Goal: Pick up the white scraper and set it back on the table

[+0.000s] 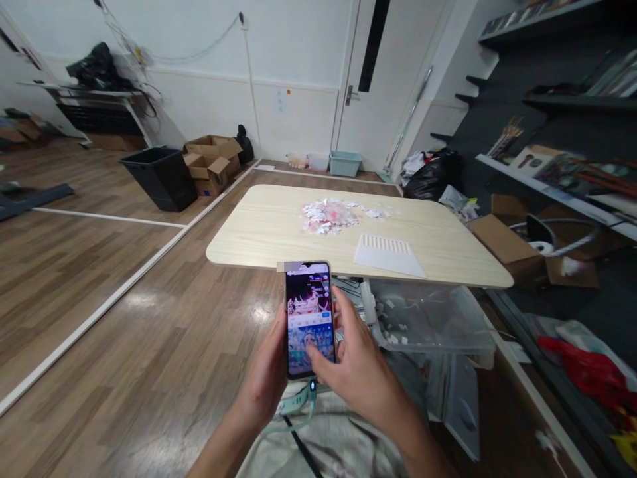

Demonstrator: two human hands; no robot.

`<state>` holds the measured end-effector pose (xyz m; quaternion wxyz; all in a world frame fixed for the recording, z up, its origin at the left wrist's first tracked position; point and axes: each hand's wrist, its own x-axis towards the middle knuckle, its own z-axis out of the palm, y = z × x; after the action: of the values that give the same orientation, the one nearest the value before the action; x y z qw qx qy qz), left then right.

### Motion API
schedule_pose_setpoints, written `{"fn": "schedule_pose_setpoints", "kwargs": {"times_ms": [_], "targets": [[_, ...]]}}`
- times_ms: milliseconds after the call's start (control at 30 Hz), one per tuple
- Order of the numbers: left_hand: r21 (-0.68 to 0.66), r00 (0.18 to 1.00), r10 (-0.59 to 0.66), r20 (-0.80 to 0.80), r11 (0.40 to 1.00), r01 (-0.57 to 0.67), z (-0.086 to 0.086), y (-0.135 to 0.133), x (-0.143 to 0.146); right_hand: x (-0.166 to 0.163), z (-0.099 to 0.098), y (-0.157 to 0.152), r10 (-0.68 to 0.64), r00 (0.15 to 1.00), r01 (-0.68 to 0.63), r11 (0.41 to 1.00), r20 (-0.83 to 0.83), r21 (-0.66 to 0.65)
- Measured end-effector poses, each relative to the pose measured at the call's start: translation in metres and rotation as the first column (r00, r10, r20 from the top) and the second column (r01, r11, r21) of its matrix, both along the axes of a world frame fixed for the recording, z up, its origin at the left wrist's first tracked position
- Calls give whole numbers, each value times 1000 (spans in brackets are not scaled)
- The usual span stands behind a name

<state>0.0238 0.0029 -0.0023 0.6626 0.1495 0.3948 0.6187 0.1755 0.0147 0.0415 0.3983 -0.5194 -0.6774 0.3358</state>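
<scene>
Clear bin [442, 318], white scraps [404, 340] inside, phone [308, 312] in both hands [355, 362]

Even light brightens the tabletop [263, 222]. Glare marks the floor [129, 325] off its near left corner, probably from overhead; past its right edge the shelving [572, 101] looks dim and stretched.

Both forearms [225, 435] are bare, and the clothing [343, 435] is pale, greyish and creased, crossed by a narrow dark strip [303, 448].
</scene>
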Motion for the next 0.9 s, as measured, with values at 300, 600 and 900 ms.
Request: {"fn": "schedule_pose_setpoints", "kwargs": {"times_ms": [300, 600, 900], "targets": [[7, 999, -36, -11, 999, 36, 10, -1, -3, 3, 0, -4, 28, 999, -28, 1000, 32, 3], [14, 1000, -22, 1, 1000, 22, 7, -1, 1, 5, -2, -3, -9, 1000, 9, 1000, 3, -8], [-25, 981, -185, 55, 982, 186, 23, -4, -4, 18, 11, 4, 47, 992, -65, 985, -116, -161]]}}
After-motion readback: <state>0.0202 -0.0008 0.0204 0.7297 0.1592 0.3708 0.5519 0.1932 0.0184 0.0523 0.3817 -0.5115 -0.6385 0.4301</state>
